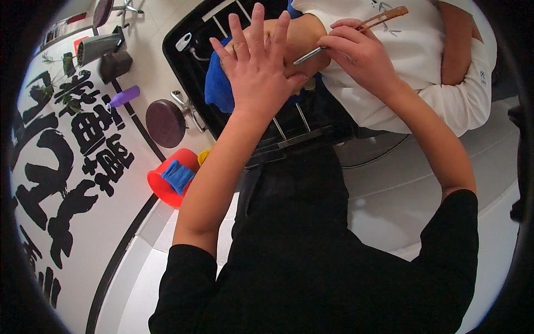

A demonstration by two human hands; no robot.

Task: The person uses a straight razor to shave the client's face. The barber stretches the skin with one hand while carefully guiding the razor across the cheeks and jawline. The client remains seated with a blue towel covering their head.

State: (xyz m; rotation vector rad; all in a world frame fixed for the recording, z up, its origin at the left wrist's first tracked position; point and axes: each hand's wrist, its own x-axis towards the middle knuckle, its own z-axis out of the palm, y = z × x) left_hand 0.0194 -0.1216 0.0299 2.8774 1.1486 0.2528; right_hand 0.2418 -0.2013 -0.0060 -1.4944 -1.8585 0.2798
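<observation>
My left hand [258, 77] lies palm down with fingers spread over the face of a person who reclines before me. It partly covers the face and holds no tool. In my right hand [358, 52] is a straight razor [309, 55], its metal end pointing toward the cheek beside my left thumb; contact with the skin is unclear. The razor's brown handle [390, 15] sticks out beyond my fingers. A blue towel [217, 85] wraps the person's head, which rests over a black wash basin [187, 77]. The person wears a white sweatshirt [421, 54].
A white shower head [183, 42] sits on the basin. Left of it stand a round stool [165, 123] and a red bucket [182, 157] with a blue cloth [179, 177]. A purple bottle [125, 96] is near a wall panel [100, 221] bearing large black writing.
</observation>
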